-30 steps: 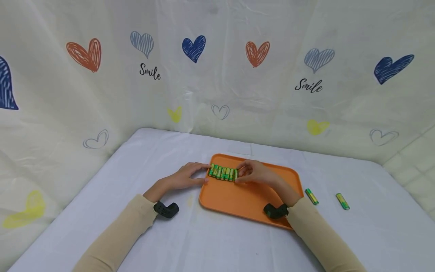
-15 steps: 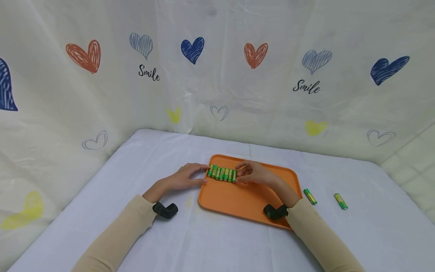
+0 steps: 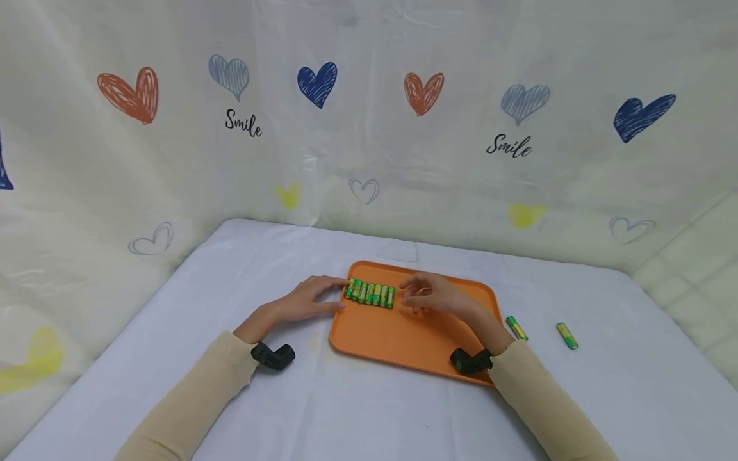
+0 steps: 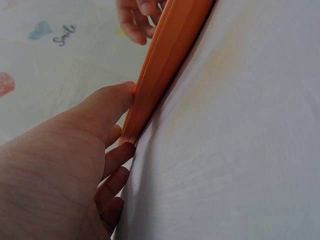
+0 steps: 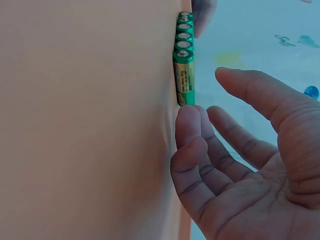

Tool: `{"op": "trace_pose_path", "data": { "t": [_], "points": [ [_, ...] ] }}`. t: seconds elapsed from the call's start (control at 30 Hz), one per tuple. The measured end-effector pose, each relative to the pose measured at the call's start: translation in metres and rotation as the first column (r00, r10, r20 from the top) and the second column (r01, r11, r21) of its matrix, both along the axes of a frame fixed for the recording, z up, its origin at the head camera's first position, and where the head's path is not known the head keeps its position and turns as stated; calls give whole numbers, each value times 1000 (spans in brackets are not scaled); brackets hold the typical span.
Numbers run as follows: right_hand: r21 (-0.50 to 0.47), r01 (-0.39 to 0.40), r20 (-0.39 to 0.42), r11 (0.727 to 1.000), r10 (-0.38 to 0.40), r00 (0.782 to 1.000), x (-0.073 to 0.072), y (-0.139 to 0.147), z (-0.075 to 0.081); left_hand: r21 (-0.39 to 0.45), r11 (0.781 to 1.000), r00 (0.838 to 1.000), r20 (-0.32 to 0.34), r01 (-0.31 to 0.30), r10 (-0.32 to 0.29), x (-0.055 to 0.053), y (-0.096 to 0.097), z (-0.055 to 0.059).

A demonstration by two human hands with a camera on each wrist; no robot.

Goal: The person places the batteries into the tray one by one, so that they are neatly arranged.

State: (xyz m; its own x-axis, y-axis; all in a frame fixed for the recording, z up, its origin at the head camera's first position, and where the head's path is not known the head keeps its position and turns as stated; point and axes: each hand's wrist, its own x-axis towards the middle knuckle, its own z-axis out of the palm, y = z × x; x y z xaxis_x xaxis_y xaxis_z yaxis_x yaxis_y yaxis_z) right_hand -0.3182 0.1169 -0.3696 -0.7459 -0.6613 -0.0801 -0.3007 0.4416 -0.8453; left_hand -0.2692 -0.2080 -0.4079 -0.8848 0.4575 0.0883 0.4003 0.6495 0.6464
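Note:
Several green-and-yellow AA batteries (image 3: 369, 293) lie side by side in a row on the orange tray (image 3: 375, 336), at its far left corner. My left hand (image 3: 302, 303) rests at the tray's left rim, its fingertips and thumb touching the edge by the row. In the left wrist view, that hand's thumb lies along the tray's orange rim (image 4: 162, 60) with relaxed fingers below. Over the tray, my right hand (image 3: 441, 298) is just right of the row with loosely bent fingers and nothing between them. The right wrist view shows the end battery (image 5: 184, 79) near its fingertips.
Two loose batteries, a nearer one (image 3: 517, 328) and a farther one (image 3: 567, 335), lie on the white cloth right of the tray. A white curtain (image 3: 369, 147) printed with hearts hangs behind the table. Each wrist wears a black device.
My right hand has let go of the end battery and moved slightly right, leaving a gap. My left hand stays at the tray's rim. The head view has shifted slightly.

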Motion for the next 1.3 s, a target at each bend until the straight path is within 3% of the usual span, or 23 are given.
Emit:
{"op": "trace_pose_path", "data": {
  "t": [0.47,0.83,0.97,1.3],
  "points": [
    [-5,12,-26,1000,-13,1000,7,36,11,0,1000,1000,-8,2,-2,-2,-4,-1],
    [32,119,-79,992,-116,990,19,70,17,3,1000,1000,11,6,-6,-1,-3,-4],
    [28,166,-58,986,-164,985,22,81,17,-3,1000,1000,7,5,-5,-2,-3,-5],
    [26,217,-82,976,-214,973,32,112,27,13,1000,1000,13,9,-9,1,-1,-1]
  ]
}}
